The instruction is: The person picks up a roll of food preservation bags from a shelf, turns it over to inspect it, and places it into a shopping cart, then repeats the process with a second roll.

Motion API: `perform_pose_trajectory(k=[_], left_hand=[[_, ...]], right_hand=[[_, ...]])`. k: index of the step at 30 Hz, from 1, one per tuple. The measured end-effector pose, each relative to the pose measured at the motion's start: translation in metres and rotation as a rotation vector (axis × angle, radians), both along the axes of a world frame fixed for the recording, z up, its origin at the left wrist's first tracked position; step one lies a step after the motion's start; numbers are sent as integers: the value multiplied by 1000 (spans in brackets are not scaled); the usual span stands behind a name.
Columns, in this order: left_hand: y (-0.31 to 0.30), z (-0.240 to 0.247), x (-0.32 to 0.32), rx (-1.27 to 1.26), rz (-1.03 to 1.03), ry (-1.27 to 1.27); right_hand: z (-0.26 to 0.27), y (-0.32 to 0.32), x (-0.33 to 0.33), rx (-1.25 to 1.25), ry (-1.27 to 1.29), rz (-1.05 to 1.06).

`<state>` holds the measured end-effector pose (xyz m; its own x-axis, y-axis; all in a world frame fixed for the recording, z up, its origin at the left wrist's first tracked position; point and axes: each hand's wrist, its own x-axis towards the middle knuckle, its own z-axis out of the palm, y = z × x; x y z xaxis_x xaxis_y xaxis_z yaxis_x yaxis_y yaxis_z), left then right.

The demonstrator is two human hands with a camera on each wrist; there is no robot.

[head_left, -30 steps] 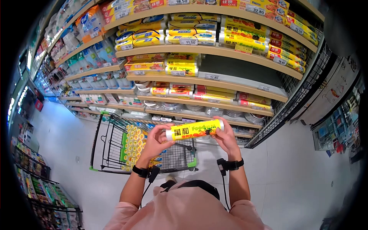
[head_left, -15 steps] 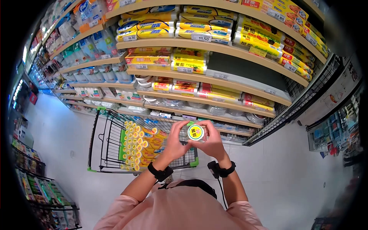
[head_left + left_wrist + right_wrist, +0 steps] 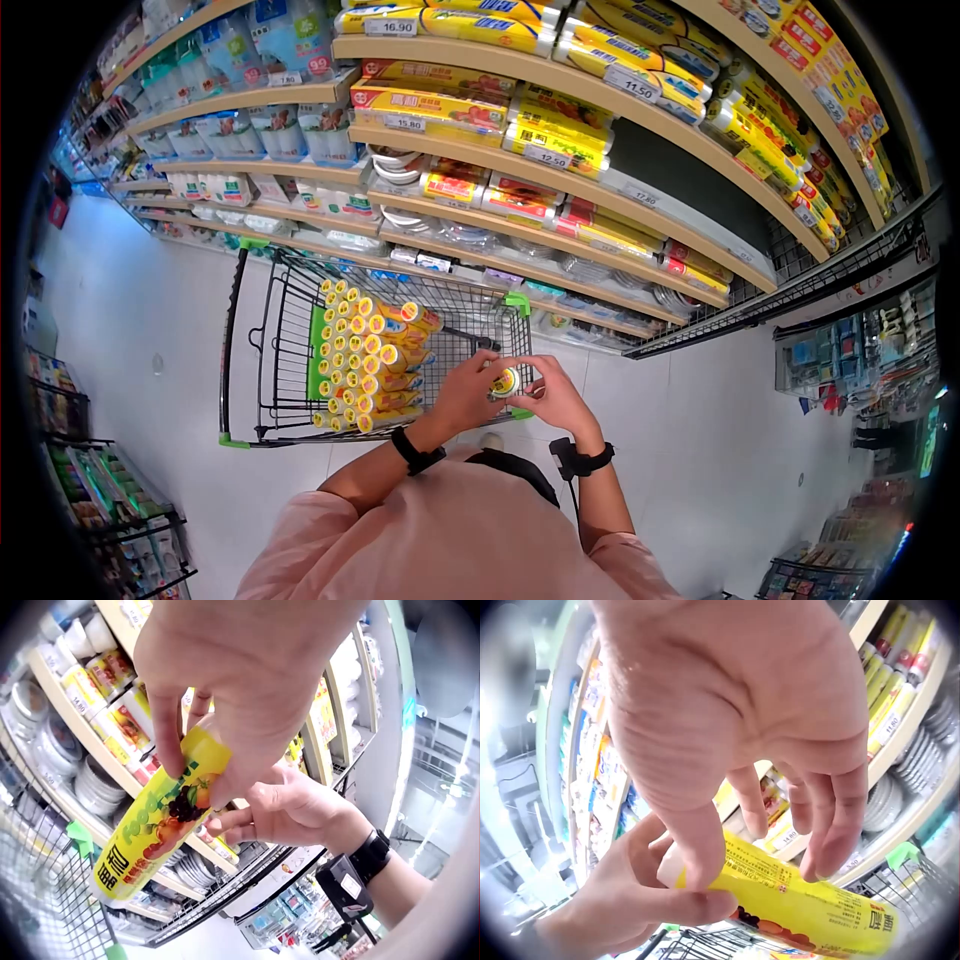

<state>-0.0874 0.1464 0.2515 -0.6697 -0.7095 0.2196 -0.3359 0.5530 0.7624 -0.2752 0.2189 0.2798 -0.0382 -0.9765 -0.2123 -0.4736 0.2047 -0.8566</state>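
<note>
Between the two hands is a yellow roll of bags [image 3: 505, 382], its round end facing up in the head view. My left hand [image 3: 462, 396] grips one end with thumb and fingers, seen closely in the left wrist view, where the printed roll [image 3: 161, 814] slants down from the hand [image 3: 225, 682]. In the right wrist view my right hand [image 3: 735, 697] has its thumb on the roll [image 3: 810, 907] near that same end, fingers bent along the far side. Many similar rolls [image 3: 370, 350] lie stacked in the cart.
The wire shopping cart [image 3: 285, 437] with green corners stands before me, left of and under the hands. Beyond it rise shelves [image 3: 450, 140] of boxed and rolled goods, with a dark mesh panel [image 3: 740, 312] on the right. More racks [image 3: 110, 490] stand at lower left.
The roll, first held lengthwise across both hands, has turned end-up and moved down over the cart's right side. Both hands went with it. The view has shifted, bringing the cart and lower shelves closer.
</note>
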Motion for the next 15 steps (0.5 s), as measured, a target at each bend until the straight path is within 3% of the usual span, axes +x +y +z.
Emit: perform_pose_trajectory(k=[3, 7, 11, 12, 15], left_hand=[[-9, -26, 21, 153, -1, -83], [-25, -78, 45, 259, 32, -2], [-54, -102, 68, 451, 184, -149], [-64, -98, 72, 443, 246, -304], [-78, -149, 82, 363, 339, -349]], right_hand=[[-29, 1, 11, 93, -20, -33], [-48, 7, 19, 210, -136, -106], [-63, 6, 16, 250, -116, -107], [-61, 1, 15, 268, -136, -104], [-56, -10, 15, 294, -188, -117]])
